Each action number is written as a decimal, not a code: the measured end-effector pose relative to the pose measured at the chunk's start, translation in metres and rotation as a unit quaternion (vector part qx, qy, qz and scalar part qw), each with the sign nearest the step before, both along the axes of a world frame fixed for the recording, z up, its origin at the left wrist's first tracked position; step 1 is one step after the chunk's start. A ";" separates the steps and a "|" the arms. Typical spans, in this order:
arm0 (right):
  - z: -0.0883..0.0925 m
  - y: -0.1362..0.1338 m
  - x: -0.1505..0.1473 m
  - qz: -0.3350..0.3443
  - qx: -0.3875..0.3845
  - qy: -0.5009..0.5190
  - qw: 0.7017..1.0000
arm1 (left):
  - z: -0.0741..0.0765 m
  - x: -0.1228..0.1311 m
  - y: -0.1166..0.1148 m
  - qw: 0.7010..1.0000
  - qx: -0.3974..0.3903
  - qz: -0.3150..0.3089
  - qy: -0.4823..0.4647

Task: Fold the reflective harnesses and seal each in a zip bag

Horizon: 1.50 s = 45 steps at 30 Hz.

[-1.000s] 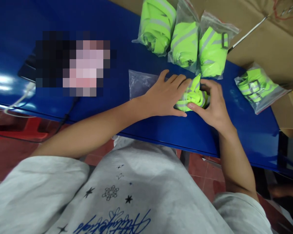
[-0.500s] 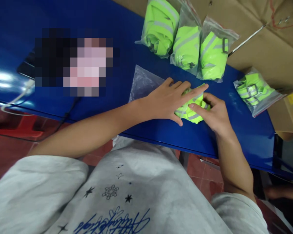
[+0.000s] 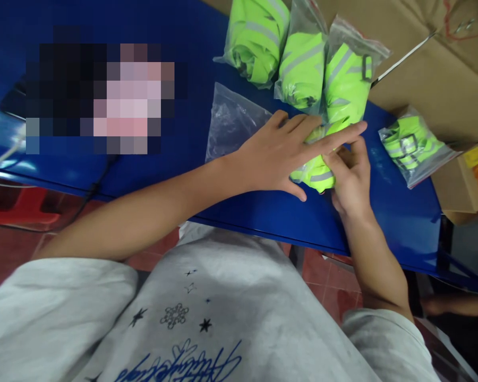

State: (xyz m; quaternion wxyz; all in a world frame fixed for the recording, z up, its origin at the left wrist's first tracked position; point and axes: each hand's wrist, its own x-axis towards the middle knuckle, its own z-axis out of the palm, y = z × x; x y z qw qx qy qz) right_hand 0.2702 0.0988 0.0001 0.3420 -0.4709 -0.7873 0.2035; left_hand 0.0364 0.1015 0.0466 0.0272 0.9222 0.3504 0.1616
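Note:
My left hand [image 3: 276, 151] lies palm down with its fingers spread, over a rolled bundle of neon-yellow reflective strap [image 3: 319, 175]. At the bundle's right side, my right hand [image 3: 351, 178] has its fingers curled and its thumb bent against the strap; the fingertips are partly hidden. Much of the bundle is covered by the left hand. From beneath my left wrist and hand a clear plastic bag [image 3: 233, 119] sticks out flat on the blue table [image 3: 263, 209]. Whether the bundle touches that bag, I cannot tell.
Bagged yellow strap rolls [image 3: 257, 42] stand along the back edge, and another bagged roll [image 3: 410, 140] lies at the right. Beside it is a cardboard box [image 3: 458, 180]. A blurred-out patch covers the left of the table, near a cable [image 3: 103, 180]. Another person's arm shows at the lower right.
My right hand has shifted up and turned inward, its thumb now more bent. The bundle has been turned a little under my left hand, which stays spread. The view has shifted slightly.

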 end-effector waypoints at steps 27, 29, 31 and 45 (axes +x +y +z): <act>0.040 -0.019 -0.005 0.117 -0.045 -0.071 0.990 | 0.001 -0.004 -0.001 0.998 -0.015 0.051 -0.036; 0.042 -0.016 0.002 0.133 -0.042 -0.088 0.986 | 0.002 -0.005 0.000 0.997 -0.040 0.046 -0.047; 0.039 -0.014 0.004 0.125 -0.027 -0.086 0.988 | 0.001 -0.005 -0.001 0.998 -0.024 0.042 -0.033; 0.036 -0.020 0.008 0.123 -0.017 -0.080 0.989 | 0.004 -0.007 -0.004 0.994 0.005 -0.107 0.014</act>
